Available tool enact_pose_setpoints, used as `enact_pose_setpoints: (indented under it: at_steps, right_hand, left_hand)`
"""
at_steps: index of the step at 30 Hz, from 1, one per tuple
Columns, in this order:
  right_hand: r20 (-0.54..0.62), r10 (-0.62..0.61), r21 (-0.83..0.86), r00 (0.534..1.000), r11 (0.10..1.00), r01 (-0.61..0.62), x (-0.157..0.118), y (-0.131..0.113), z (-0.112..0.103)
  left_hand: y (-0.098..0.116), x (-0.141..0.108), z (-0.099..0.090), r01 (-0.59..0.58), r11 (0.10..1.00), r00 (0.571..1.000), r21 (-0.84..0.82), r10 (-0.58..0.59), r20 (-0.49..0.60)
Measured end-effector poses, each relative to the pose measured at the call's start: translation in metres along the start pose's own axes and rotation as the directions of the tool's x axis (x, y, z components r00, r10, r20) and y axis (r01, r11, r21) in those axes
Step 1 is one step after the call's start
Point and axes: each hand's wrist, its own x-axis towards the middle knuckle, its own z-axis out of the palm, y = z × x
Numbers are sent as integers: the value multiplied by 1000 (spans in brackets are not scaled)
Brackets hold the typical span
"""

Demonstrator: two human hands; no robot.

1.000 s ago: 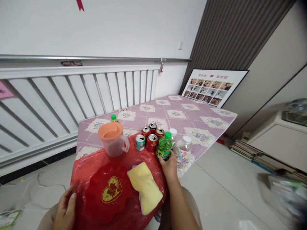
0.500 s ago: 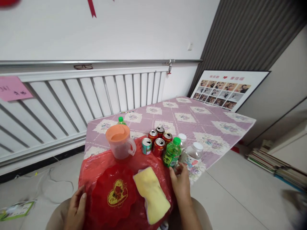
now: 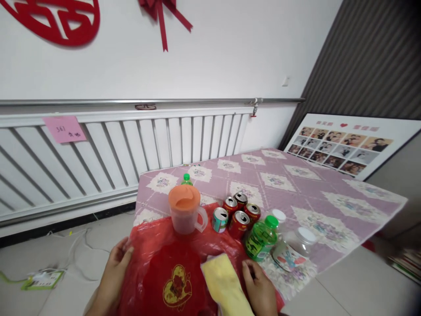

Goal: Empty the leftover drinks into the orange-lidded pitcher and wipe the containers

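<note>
My left hand (image 3: 115, 273) rests at the left edge of the red plastic sheet (image 3: 149, 235), thumb a little apart from loosely bent fingers. My right hand (image 3: 260, 287) lies at the sheet's right side, thumb and forefinger parted with nothing visible between them. Just left of it is a folded yellow cloth (image 3: 226, 283). A red scalloped tray (image 3: 157, 274) with a gold heart sits between my hands. Beyond it stands a clear pitcher (image 3: 184, 221) with an orange lid. Several opened drink cans (image 3: 239, 224) cluster right of the pitcher, beside a green-capped bottle (image 3: 262, 239).
Two clear jars with white lids, the nearer jar (image 3: 292, 250) labelled, stand right of the bottle. Another green-capped bottle (image 3: 186, 179) is behind the pitcher. The flowered tablecloth (image 3: 253, 177) reaches toward a white radiator (image 3: 184, 140). A photo board (image 3: 348, 136) leans at right.
My view has tilted up and turned left, so the scene sits lower and further right. My right hand has drawn back from beside the green bottle, toward the yellow cloth.
</note>
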Motion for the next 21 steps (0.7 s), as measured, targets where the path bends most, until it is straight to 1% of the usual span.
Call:
enact_pose_setpoints:
  at_steps: [2,5,7,9,11,14,16,19,21]
  right_hand:
    - [17,8,-54,1000,999,-8,1,0,1]
    - [33,20,-110,999,994,-16,2,-1,3]
    - [38,26,-131,999,991,-21,4,0,4]
    - [36,26,-148,999,989,-21,5,1,4]
    - [41,21,-163,999,987,-14,7,1,4]
    - [51,19,-187,999,982,-9,8,0,4]
    - [53,30,-210,998,977,-18,9,-1,4]
    - [55,49,-240,997,970,-34,9,-5,3]
    - [59,50,-245,997,969,-34,9,-7,3]
  left_hand:
    - [17,22,16,-26,997,996,-77,32,82]
    - [39,60,49,-103,990,978,-96,119,170]
    - [49,86,74,-169,982,950,-85,185,251]
    - [55,110,98,-177,982,926,-72,191,325]
    - [59,129,120,-206,977,905,-56,212,368]
    - [63,149,145,-216,976,874,-15,200,443]
    - [64,158,158,-224,975,842,-16,202,501]
    - [63,169,175,-225,973,792,-52,214,572]
    - [62,175,184,-231,968,759,-103,245,603]
